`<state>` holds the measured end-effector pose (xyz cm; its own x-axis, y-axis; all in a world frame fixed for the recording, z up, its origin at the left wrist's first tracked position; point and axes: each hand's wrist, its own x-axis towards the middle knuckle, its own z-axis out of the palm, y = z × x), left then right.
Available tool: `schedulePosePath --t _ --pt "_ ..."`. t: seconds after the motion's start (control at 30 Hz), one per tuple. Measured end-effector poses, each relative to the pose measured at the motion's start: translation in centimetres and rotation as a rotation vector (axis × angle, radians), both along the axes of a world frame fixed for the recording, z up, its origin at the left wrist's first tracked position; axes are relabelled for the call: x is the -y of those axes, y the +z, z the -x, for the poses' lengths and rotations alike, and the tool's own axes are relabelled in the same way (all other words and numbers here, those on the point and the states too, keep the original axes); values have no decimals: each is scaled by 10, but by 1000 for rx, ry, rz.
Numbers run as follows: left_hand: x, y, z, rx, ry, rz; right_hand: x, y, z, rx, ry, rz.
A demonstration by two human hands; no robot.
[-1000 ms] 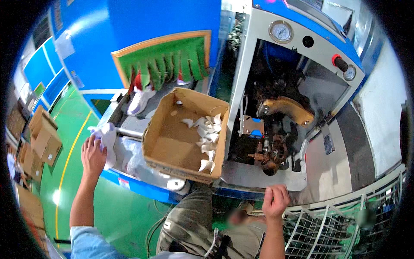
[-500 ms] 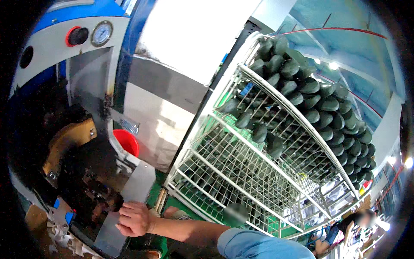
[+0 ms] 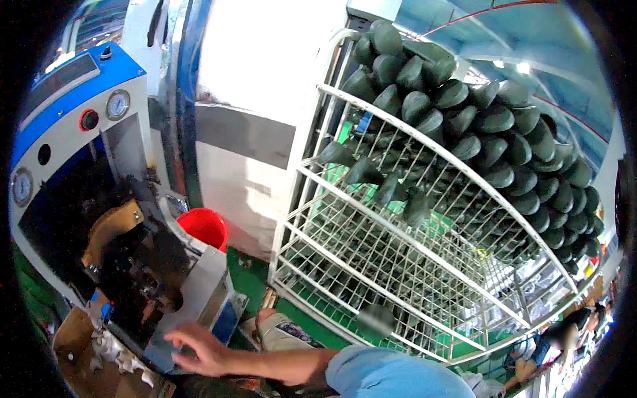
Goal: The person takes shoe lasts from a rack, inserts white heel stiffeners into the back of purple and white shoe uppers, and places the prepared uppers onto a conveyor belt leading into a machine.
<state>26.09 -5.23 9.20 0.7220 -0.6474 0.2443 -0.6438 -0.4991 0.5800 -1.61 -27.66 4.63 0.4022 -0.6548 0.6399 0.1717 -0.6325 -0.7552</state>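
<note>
Green floor, flat metal ledge, bare hand

head: worn fisheye | angled down, outward | machine near, left | rack right

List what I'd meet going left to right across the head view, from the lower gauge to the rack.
Lower gauge → red-ringed knob → upper gauge → right hand → white rack.
</note>
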Motion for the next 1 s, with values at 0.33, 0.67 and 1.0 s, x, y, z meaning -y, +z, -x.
schedulePosePath --t 0.33,0.67,1.0 --pt "-56 -50 227 -438 -424 -358 -72 51 114 -243 1009 -688" --pt "-30 -68 319 -980 -418 -43 -104 -39 224 336 901 -1982" --pt "-21 -63 326 -1724 -78 375 -40 0 239 -444 607 -1186"
